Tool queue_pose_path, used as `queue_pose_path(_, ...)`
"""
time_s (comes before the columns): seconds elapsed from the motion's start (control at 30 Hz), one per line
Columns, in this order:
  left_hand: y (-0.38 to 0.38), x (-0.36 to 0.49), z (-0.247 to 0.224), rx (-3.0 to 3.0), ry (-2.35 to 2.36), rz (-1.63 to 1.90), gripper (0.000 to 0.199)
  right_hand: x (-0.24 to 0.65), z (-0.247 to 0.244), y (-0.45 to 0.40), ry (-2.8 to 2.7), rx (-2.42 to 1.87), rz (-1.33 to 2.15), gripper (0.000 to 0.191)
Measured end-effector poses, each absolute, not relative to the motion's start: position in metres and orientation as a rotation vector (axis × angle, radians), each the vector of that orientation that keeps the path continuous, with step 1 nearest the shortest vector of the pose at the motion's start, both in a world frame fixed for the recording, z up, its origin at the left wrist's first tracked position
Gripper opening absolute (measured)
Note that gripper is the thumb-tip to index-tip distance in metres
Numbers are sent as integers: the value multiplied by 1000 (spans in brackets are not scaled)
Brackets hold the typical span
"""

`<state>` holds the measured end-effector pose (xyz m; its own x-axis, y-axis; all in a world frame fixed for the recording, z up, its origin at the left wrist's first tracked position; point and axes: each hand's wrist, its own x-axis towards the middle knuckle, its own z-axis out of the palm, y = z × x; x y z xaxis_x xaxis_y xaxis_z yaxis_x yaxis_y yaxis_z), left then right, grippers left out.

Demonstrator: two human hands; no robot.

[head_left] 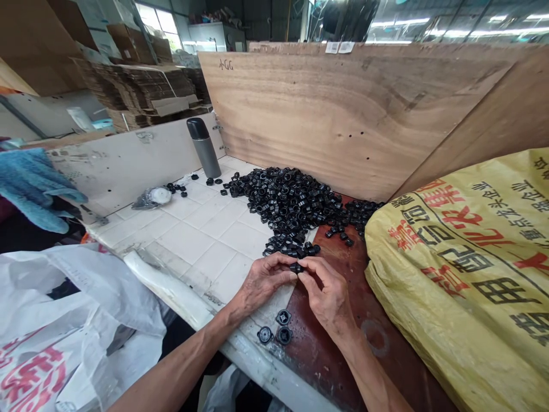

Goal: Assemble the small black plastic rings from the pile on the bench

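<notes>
One slack pinch away from trouble

Both hands were pinching: the left hand [266,280] and the right hand [329,289] met, thumbs and fingertips closed on a small black plastic part [296,268] held between them (much of it was covered, so its exact shape could not be told).

A slip looked the likeliest fault. So small a piece gave little to hold, and uneven thumb pressure could have shot it into the heap of black ring-like parts [291,197] just beyond the grip, where it would have been hard to pick out. The heap's near end lay almost against the fingers; a forward nudge could have scattered pieces over the white tiles [240,239] left of the grip.

Nearer the body than the grip, three round eared black caps [283,335] lay by the front edge [246,346]; a lowered left forearm [189,349] might have swept them off. Right of the grip bulged a yellow printed sack [450,320], which a stray right elbow could have caught, jolting the hold.
</notes>
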<state>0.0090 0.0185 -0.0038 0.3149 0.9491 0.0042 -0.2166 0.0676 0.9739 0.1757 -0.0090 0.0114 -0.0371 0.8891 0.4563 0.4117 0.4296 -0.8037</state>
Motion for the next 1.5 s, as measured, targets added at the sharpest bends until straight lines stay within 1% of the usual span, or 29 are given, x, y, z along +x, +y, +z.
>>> queue_pose_path(0.1,20,9,-11,1395,859,1141,23,177,13,-9,-1492,-1236,772,12)
queue_pose_path(0.23,22,6,-16,1747,879,1168,23,176,8,-8,-1325,-1384,893,19)
queue_pose_path(0.3,22,6,-14,1731,890,1141,23,175,6,-9,-1386,-1372,805,19)
queue_pose_path(0.43,20,7,-5,1336,862,988,26,176,7,-9,-1611,-1216,515,16)
queue_pose_path(0.53,19,7,-2,1221,826,914,30,176,8,-9,-1623,-1237,450,17)
queue_pose_path(0.63,20,7,-6,1461,862,1043,27,175,4,-10,-1662,-1287,412,22)
queue_pose_path(0.73,20,7,-10,1724,871,1162,24,174,1,-12,-1727,-1317,414,21)
queue_pose_path(0.87,20,8,-10,1646,864,1130,24,176,7,-12,-1731,-1357,500,15)
queue_pose_path(0.97,20,9,-11,1569,883,1110,25,177,9,-11,-1728,-1363,524,14)
queue_pose_path(1.07,21,8,-12,1784,864,1160,24,175,5,-10,-1731,-1398,477,19)
queue_pose_path(1.2,20,5,-11,1999,843,1147,22,172,-1,-9,-1798,-1469,399,33)
queue_pose_path(1.27,20,6,-8,1966,857,1095,21,173,0,-9,-1840,-1505,351,39)
queue_pose_path(1.33,21,7,-7,1842,885,1040,22,174,3,-9,-1827,-1494,363,39)
queue_pose_path(1.5,22,11,-6,1443,923,982,29,178,8,-8,-1679,-1419,614,22)
